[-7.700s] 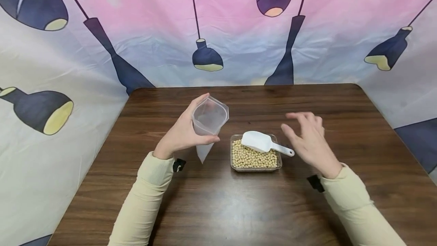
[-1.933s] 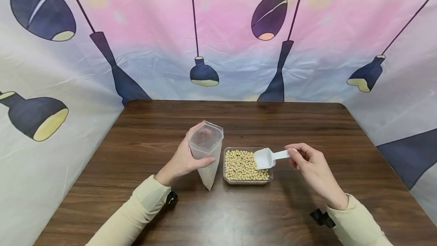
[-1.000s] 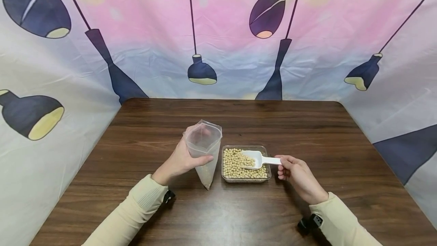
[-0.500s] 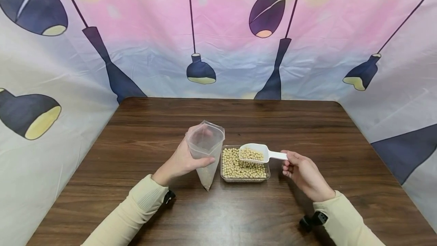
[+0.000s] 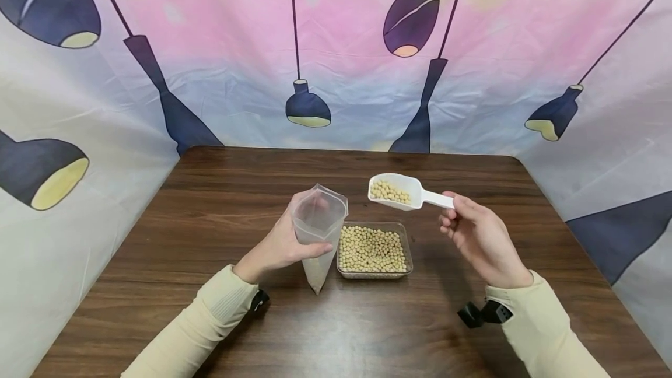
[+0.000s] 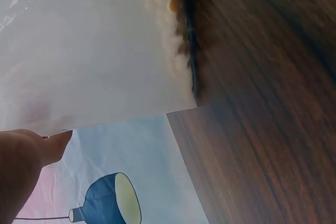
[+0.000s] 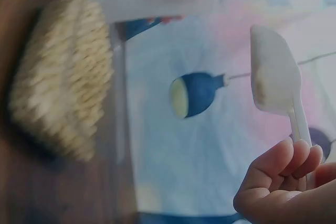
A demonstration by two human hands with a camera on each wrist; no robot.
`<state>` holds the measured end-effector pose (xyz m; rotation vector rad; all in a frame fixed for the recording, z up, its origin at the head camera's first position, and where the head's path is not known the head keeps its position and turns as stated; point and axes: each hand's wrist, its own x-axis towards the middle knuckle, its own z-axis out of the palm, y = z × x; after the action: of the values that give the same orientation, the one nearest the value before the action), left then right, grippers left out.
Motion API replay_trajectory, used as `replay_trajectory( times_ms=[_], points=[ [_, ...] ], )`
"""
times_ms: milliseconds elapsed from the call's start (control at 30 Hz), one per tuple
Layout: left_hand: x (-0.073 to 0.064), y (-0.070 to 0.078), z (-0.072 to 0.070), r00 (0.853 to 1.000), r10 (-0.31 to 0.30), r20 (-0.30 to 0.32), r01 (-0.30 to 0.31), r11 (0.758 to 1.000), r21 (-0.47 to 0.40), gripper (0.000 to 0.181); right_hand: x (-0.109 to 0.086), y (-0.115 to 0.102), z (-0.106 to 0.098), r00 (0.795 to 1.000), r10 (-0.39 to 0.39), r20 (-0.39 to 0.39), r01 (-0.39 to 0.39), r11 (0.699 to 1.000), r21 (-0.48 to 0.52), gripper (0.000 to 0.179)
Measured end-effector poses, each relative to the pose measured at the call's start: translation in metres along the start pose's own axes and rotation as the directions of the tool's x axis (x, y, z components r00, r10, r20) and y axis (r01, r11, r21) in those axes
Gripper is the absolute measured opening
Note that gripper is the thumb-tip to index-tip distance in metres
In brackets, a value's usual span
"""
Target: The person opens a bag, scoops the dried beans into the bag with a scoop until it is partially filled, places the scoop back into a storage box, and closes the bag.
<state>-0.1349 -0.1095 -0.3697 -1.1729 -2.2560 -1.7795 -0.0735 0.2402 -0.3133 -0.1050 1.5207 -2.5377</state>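
Observation:
My left hand (image 5: 275, 249) holds a clear plastic bag (image 5: 320, 235), fingers and thumb around its sides and its mouth spread wide. Some pale beans (image 6: 167, 24) lie at the bottom of that bag in the left wrist view. Pinched by its handle, a white scoop (image 5: 414, 195) is in my right hand (image 5: 485, 244), raised level and loaded with soybeans (image 5: 388, 192). It hangs above and behind a clear rectangular container (image 5: 375, 276), to the right of the bag's mouth and apart from it. More soybeans (image 5: 370, 248) fill the container.
All this is over a dark brown wooden table (image 5: 336, 331). The container stands close to the bag's right side. A patterned cloth (image 5: 236, 74) with printed lamps hangs behind the table and along both sides.
My right hand took up the scoop from the container, pushed it into the soybeans, and has lifted it loaded, up and away from the container. The left hand keeps holding the bag, which came lower earlier.

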Motion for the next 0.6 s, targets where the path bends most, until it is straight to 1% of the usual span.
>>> replay_trajectory(
  times_ms=[100, 200, 467, 600],
  points=[
    [0.001, 0.001, 0.001, 1.0, -0.019, 0.003, 0.019, 1.0, -0.005, 0.092, 0.003, -0.003, 0.013, 0.999, -0.029, 0.027, 0.028, 0.999, 0.021, 0.024],
    [0.003, 0.001, 0.001, 1.0, -0.027, 0.009, 0.027, 1.0, -0.013, 0.092, 0.006, -0.004, 0.028, 0.998, -0.046, 0.033, 0.046, 0.999, 0.0, 0.025],
    [0.003, 0.003, 0.0, 0.998, -0.06, 0.022, 0.06, 0.998, -0.015, 0.09, 0.01, 0.004, 0.057, 0.996, -0.083, -0.036, 0.077, 0.986, -0.147, 0.027],
    [0.002, 0.004, 0.0, 0.996, -0.082, 0.024, 0.083, 0.996, -0.017, 0.09, 0.009, 0.004, 0.065, 0.993, -0.112, -0.045, 0.103, 0.98, -0.172, 0.025]
  ],
)
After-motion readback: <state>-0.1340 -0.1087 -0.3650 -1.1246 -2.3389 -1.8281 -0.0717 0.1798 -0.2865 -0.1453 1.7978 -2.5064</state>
